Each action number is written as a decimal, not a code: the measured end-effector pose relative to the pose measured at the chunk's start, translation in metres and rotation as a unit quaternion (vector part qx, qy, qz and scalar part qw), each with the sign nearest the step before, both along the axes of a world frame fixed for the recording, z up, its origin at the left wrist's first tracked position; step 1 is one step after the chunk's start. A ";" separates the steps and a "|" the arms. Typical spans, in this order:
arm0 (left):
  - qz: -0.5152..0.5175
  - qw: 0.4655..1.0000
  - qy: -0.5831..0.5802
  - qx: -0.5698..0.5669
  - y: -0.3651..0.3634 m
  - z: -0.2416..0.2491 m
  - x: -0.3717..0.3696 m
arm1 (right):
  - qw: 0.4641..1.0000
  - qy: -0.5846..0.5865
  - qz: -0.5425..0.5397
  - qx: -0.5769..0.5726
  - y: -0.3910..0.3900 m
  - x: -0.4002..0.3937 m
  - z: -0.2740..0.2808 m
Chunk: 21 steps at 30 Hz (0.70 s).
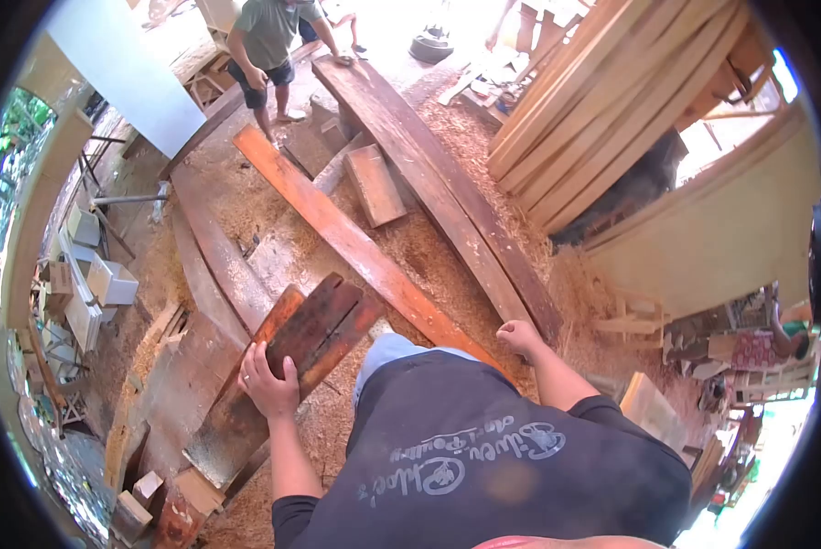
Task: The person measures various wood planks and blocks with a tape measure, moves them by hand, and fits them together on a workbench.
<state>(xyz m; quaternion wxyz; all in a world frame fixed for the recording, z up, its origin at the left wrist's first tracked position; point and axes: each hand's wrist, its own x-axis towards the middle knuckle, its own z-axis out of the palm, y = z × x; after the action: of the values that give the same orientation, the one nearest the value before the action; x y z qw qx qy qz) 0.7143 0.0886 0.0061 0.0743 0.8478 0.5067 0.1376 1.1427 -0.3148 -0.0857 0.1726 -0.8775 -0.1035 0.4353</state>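
My left hand (pixel 271 380) lies on a dark, stained wooden board (pixel 314 334), fingers stretched over its near side and the thumb apart. That board has a dark crack along it and leans over other boards. Beside the near end of a long brown plank (pixel 429 188), my right hand (pixel 518 339) is closed; whatever its fingers hold, if anything, is hidden. An orange-brown plank (pixel 360 252) runs diagonally between my two hands, down to my waist.
A person (pixel 271 46) stands at the far end of the long plank, one hand on it. A short wooden block (pixel 374 186) sits under the planks. Tall boards (pixel 611 101) lean at the right. Sawdust (pixel 447 265) covers the floor. White boxes (pixel 111 282) lie at the left.
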 end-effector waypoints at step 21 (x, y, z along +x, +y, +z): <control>0.348 0.906 -0.227 -0.078 0.044 0.053 0.183 | 0.876 -0.021 0.458 0.148 0.446 0.242 -0.038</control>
<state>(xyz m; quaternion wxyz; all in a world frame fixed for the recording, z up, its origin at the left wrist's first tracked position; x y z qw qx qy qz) 0.8973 0.1324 0.0590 0.2004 0.5554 0.7479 0.3035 1.3848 0.1311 -0.1233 0.0796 -0.7051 -0.5605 0.4270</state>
